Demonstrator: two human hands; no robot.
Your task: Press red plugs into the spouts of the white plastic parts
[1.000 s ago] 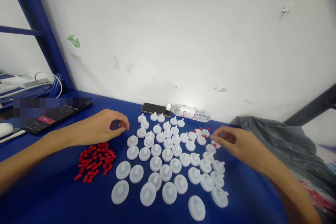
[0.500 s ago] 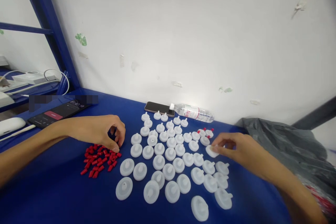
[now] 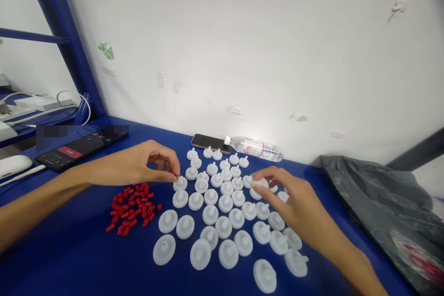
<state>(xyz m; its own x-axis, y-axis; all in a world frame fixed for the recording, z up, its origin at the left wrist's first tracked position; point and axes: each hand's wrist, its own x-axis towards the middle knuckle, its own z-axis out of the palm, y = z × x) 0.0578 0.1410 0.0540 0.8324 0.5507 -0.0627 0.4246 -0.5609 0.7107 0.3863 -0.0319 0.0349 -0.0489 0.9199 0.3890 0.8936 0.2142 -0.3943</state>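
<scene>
My right hand (image 3: 286,194) pinches a white plastic disc with a short spout (image 3: 261,183) between thumb and fingers, over the right side of the spread discs. My left hand (image 3: 157,164) has thumb and index fingertip together beside the leftmost discs; anything between them is too small or hidden to make out. Just below that hand lies a pile of small red caps (image 3: 132,208). Between the hands, several white discs (image 3: 225,203) lie spread on the blue table (image 3: 104,263), most with spouts upward. My right hand hides part of the discs behind it.
A black phone (image 3: 211,143) and a clear water bottle (image 3: 255,147) lie along the wall. Another phone with a lit screen (image 3: 81,148) rests at left, near a white cable (image 3: 24,175). A dark grey plastic bag (image 3: 367,194) covers the right edge.
My left hand has risen from the red caps and moved right toward the discs. My right hand has carried its white disc leftward and a little up.
</scene>
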